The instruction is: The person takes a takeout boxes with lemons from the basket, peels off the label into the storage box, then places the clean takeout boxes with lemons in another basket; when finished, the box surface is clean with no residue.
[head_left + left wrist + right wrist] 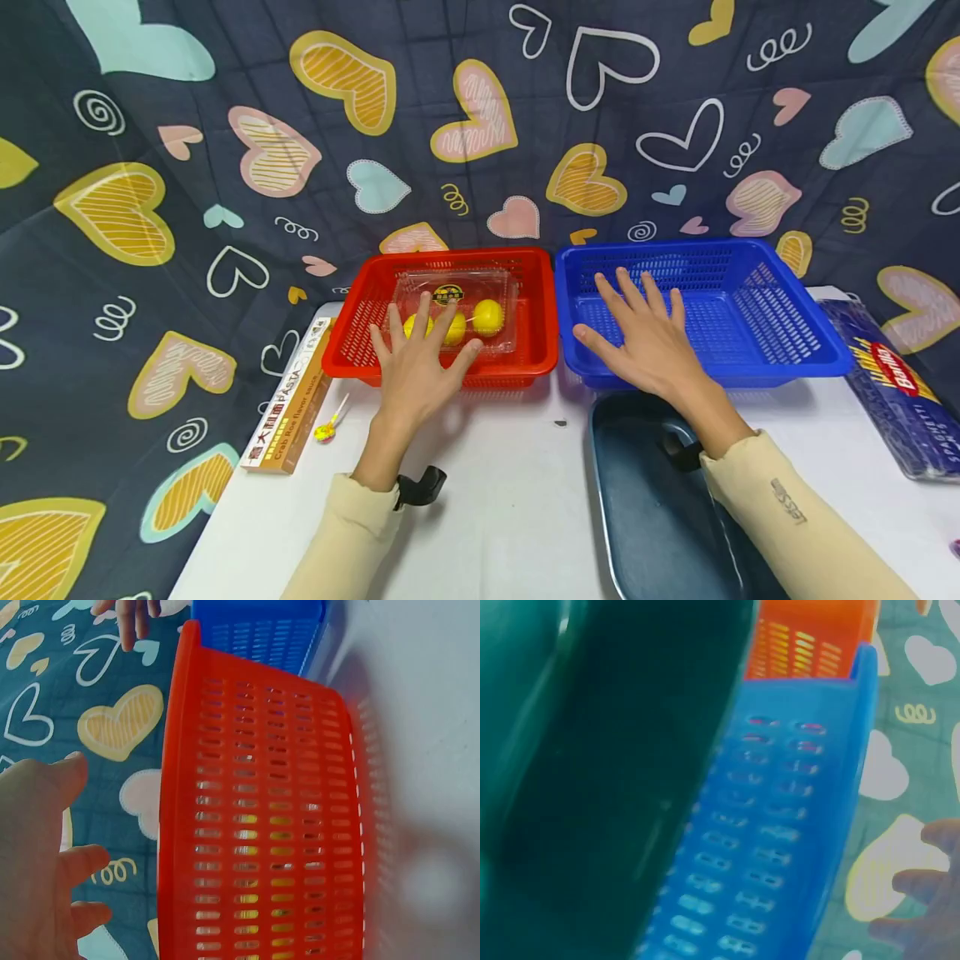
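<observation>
My left hand [418, 367] hovers over the front edge of a red basket [442, 377], fingers spread and holding nothing. Inside that basket lies a clear plastic box [491, 279] with a dark label and several yellow lollipops [488, 317], partly hidden behind my fingers. My right hand [648, 342] is spread over the front left part of a blue basket [806, 367], also holding nothing. In the left wrist view my left thumb and fingers stand apart above the red basket's rim. The right wrist view shows my right fingertips beyond the blue basket.
A dark tray [652, 508] lies under my right forearm. On the left are a pasta box [288, 408] and a small lollipop [325, 432]. A blue spaghetti pack [900, 392] lies at the right. Behind the baskets hangs a heart-patterned cloth [480, 117]. A small dark speck [560, 423] is on the white table.
</observation>
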Demonstrator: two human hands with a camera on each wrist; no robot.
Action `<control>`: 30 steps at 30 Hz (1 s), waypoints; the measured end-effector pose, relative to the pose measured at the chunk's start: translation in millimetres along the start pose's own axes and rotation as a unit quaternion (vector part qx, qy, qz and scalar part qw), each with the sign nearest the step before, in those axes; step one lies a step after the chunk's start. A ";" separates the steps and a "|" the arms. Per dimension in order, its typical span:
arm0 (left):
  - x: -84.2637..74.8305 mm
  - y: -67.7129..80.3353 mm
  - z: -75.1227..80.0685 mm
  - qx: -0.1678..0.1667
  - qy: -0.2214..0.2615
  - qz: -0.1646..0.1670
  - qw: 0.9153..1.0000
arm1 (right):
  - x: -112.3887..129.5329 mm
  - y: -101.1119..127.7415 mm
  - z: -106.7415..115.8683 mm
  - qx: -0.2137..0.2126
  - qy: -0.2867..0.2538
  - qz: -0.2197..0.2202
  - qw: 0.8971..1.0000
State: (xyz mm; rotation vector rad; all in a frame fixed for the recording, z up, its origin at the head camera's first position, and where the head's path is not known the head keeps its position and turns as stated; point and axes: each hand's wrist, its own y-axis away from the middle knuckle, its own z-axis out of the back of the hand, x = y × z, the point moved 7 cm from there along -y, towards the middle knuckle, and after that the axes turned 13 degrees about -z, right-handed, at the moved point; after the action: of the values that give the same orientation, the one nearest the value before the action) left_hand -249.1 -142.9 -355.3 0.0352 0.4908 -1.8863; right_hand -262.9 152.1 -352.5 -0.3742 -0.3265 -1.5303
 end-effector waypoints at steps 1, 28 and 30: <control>1.3 0.4 1.4 -0.002 0.006 0.002 1.000 | 2.6 -1.4 0.6 -0.001 -0.003 0.003 1.000; 44.3 22.8 21.4 -0.035 0.034 0.039 0.998 | 63.4 -24.8 -20.9 0.048 -0.055 0.066 0.995; 48.4 25.7 21.5 -0.040 0.034 0.041 0.998 | 68.3 -27.9 -24.0 0.059 -0.057 0.070 0.994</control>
State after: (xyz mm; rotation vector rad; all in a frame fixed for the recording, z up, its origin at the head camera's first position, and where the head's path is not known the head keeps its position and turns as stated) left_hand -239.3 -200.9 -356.3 0.0662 0.6016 -1.7874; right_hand -290.2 80.0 -343.7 -0.3842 -0.4688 -1.3481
